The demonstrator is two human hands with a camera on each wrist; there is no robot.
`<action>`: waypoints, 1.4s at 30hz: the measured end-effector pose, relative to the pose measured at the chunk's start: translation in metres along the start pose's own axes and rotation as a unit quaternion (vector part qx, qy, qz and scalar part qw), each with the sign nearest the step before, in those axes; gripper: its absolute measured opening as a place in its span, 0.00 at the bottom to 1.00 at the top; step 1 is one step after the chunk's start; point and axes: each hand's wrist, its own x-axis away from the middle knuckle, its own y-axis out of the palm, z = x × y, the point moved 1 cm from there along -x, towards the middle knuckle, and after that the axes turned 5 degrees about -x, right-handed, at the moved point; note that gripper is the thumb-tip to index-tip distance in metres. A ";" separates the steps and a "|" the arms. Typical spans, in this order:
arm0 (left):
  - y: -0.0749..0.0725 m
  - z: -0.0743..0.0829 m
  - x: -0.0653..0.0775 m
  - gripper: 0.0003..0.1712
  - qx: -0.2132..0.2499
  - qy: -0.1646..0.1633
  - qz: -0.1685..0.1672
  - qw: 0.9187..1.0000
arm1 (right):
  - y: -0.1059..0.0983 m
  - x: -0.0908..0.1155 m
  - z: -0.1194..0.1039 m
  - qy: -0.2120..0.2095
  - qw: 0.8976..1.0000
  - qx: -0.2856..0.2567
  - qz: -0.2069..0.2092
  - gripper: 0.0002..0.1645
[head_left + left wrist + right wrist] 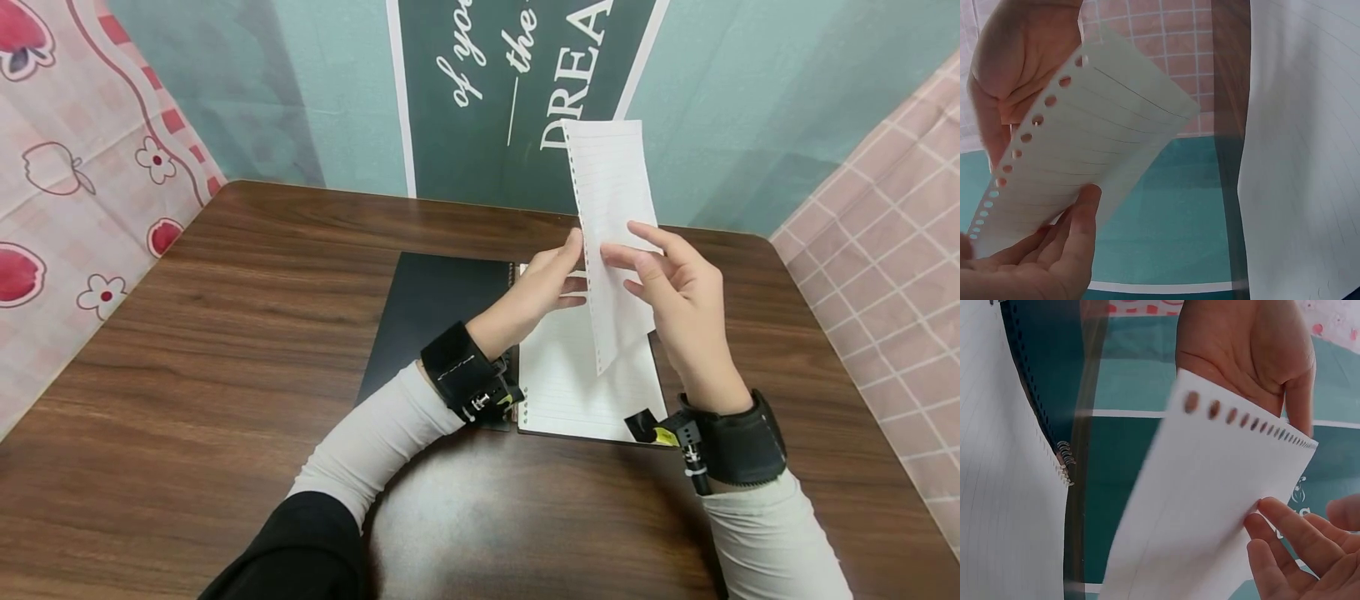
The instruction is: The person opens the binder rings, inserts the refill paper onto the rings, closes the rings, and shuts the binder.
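Left hand (534,290), right hand (684,308) — loosely extended, touching one sheet (611,183); left wrist view alone shows left fingertips (1089,192).

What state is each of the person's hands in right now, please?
Left hand: open, fingers against one face of the punched sheet.
Right hand: open, fingertips touching the sheet's other face.
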 end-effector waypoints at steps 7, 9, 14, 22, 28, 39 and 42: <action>-0.002 -0.001 0.002 0.27 -0.017 0.037 -0.007 0.999 | -0.002 0.000 -0.001 -0.001 1.000 -0.022 0.005 0.22; -0.002 -0.003 0.001 0.23 -0.032 0.037 -0.001 0.999 | -0.003 0.001 -0.002 -0.001 1.000 -0.020 0.005 0.22; -0.004 -0.004 0.000 0.23 -0.050 0.034 0.007 0.998 | -0.007 0.000 -0.001 0.006 1.000 -0.024 0.006 0.21; -0.008 0.000 0.002 0.22 -0.046 0.040 0.007 0.998 | -0.028 -0.007 0.006 0.067 0.992 -0.096 0.052 0.20; -0.010 0.005 0.005 0.22 -0.046 0.050 0.000 0.998 | -0.056 -0.013 0.018 0.179 0.975 -0.098 0.093 0.26; -0.009 0.012 0.010 0.22 -0.073 0.053 -0.034 0.995 | -0.099 -0.020 0.045 0.272 0.939 -0.208 -0.042 0.11; -0.008 0.012 0.010 0.22 -0.072 0.055 -0.041 0.995 | -0.099 -0.021 0.045 0.268 0.934 -0.226 -0.071 0.14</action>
